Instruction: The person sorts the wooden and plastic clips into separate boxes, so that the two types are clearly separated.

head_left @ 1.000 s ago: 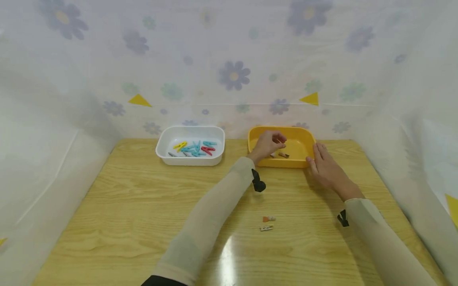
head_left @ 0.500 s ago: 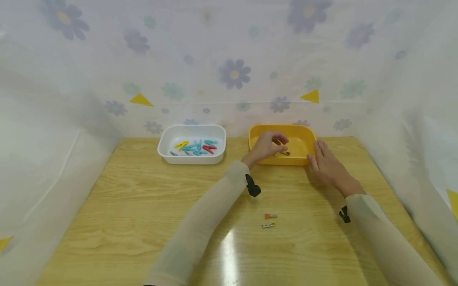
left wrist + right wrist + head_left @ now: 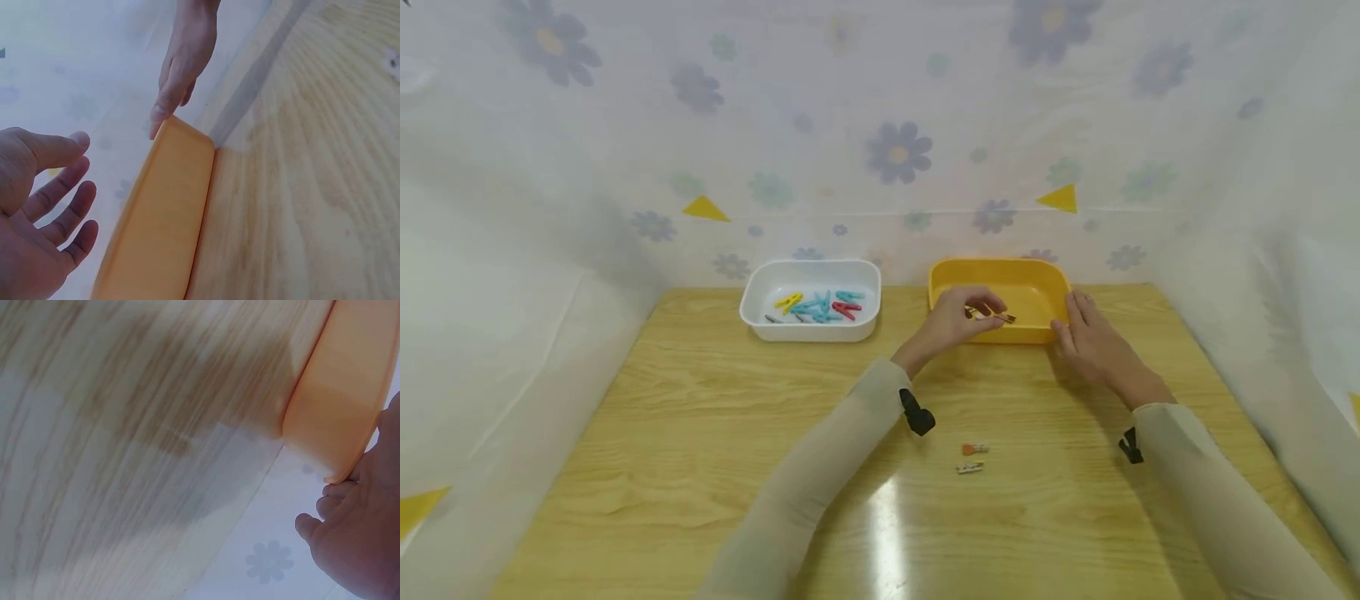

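Observation:
My left hand (image 3: 958, 318) hovers over the yellow tray (image 3: 1033, 333), thumb and fingers loosely bent. In the left wrist view nothing shows between the left fingertips. Small wooden clothespins (image 3: 1011, 318) lie inside the tray, close by the thumb tip and partly hidden by the hand. My right hand (image 3: 1097, 346) holds the tray's right front corner, thumb at the front and fingers along the side. Nearer to me, two small clothespins lie on the table: one with an orange piece (image 3: 974, 449), the other pale with a touch of yellow (image 3: 970, 467).
Left of the yellow tray stands a white tray (image 3: 811, 333) holding several yellow, blue and red clothespins (image 3: 846, 310). Both trays sit at the back edge of the wooden table (image 3: 700, 433). A flowered sheet (image 3: 895, 192) hangs behind, with pale sheets at the sides.
My left hand has drawn back slightly toward the tray's front left, uncovering more of the clothespins inside. The right hand stays at the corner. The whole view has shifted a little.

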A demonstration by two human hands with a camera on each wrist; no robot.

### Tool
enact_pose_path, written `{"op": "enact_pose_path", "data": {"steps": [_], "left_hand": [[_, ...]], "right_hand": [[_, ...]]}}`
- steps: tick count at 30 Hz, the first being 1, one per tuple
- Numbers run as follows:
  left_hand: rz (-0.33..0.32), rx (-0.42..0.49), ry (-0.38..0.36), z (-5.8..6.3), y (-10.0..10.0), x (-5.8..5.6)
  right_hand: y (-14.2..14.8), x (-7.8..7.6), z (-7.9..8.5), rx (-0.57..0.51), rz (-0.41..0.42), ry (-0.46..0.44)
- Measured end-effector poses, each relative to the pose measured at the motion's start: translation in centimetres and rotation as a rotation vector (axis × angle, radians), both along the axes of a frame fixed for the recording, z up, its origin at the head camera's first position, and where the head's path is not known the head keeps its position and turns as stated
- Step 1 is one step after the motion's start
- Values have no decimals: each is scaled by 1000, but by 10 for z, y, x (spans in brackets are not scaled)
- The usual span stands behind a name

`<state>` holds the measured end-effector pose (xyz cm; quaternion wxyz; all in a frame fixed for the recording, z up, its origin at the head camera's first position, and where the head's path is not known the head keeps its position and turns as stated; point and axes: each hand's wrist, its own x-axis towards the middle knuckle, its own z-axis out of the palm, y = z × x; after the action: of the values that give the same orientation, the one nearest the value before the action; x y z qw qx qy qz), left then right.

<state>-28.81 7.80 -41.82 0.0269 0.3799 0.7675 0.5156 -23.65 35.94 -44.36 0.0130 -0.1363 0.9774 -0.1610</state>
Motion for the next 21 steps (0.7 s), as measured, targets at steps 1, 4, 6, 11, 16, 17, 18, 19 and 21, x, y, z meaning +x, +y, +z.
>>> {"op": "enact_pose_path", "data": {"steps": [1, 4, 6, 11, 16, 17, 18, 19, 21], "left_hand": [[-3, -1, -1, 0, -2, 3], [5, -20, 11, 1, -10, 13], [14, -36, 25, 0, -14, 19], [11, -44, 5, -1, -21, 32], [-8, -59, -46, -2, -28, 46], [-11, -61, -48, -3, -30, 49], [-11, -67, -46, -4, -31, 51], [-12, -68, -47, -5, -33, 54], [-13, -69, -49, -8, -36, 59]], "right_hand": [[0, 0, 0, 0, 2, 3], [0, 1, 0, -10, 9, 6], [0, 1, -1, -14, 10, 2], [2, 1, -2, -9, 7, -19], [2, 1, -1, -26, 11, -10], [2, 1, -1, -27, 12, -7], [2, 1, -1, -25, 13, -4], [3, 0, -1, -27, 15, -5], [2, -1, -1, -19, 17, -7]]}}
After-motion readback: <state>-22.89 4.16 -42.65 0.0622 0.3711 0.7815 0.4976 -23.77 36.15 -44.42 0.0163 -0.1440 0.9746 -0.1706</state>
